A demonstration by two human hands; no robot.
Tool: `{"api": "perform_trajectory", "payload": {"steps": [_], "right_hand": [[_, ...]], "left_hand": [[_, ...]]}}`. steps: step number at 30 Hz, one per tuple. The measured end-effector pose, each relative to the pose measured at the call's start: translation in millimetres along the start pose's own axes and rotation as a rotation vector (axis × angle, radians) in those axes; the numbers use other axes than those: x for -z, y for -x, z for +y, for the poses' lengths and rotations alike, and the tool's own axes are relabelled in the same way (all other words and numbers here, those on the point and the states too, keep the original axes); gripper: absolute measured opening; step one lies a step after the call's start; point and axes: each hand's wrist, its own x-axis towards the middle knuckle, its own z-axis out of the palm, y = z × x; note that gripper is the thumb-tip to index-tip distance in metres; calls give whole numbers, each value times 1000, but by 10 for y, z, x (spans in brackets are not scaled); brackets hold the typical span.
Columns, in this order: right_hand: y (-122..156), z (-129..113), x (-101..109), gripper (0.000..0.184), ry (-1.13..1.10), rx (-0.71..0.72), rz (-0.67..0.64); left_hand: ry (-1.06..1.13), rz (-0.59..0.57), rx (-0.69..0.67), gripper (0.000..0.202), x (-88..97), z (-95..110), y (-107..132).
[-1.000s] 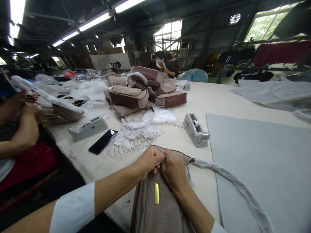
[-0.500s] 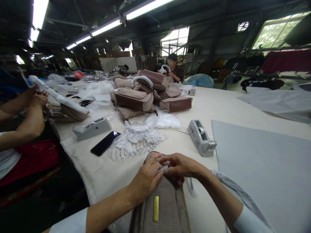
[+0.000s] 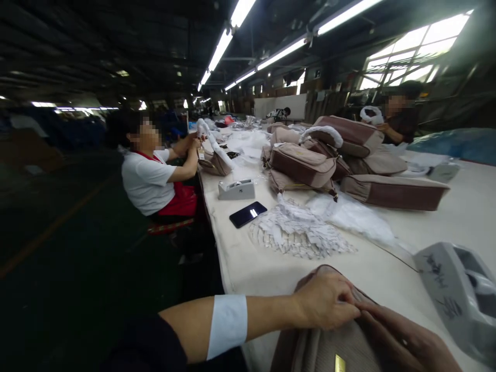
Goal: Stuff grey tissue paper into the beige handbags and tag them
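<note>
A taupe handbag (image 3: 310, 351) with a gold plate lies at the near table edge under both my hands. My left hand (image 3: 327, 302) is closed in a pinch at the bag's top edge; what it pinches is too small to name. My right hand (image 3: 403, 341) lies over the bag just right of it, fingers pointing left and touching the left fingertips. Whether it grips anything is unclear. A grey tape dispenser (image 3: 457, 294) stands close to the right of my hands.
A heap of white paper tags (image 3: 298, 232), a black phone (image 3: 248, 214) and a second tape dispenser (image 3: 236, 190) lie further along the table (image 3: 248, 263). Brown bags (image 3: 310, 163) are piled beyond. A seated person in white (image 3: 149, 178) works at the left; another sits far right.
The camera has swung left, bringing the seated person and dark floor into view. My hands stay together on the bag's top edge, now lower in view.
</note>
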Motion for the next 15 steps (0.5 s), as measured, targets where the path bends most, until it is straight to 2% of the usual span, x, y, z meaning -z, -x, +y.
{"api": "perform_trajectory", "payload": {"steps": [2,4,7,11,15], "right_hand": [[-26,-94,10,26,3,-64,36],[-2,-293,36,26,26,-101,141],[128,-566,75,33,27,-125,224],[523,-671,11,45,-10,-443,439],[1030,-606,-249,49,-178,-719,445]], "left_hand": [[-48,40,-104,10,-23,6,3],[-43,76,-105,13,-37,37,41],[3,94,-94,17,1,59,101],[-74,93,-69,15,90,73,93],[-199,99,-53,8,158,127,64]]}}
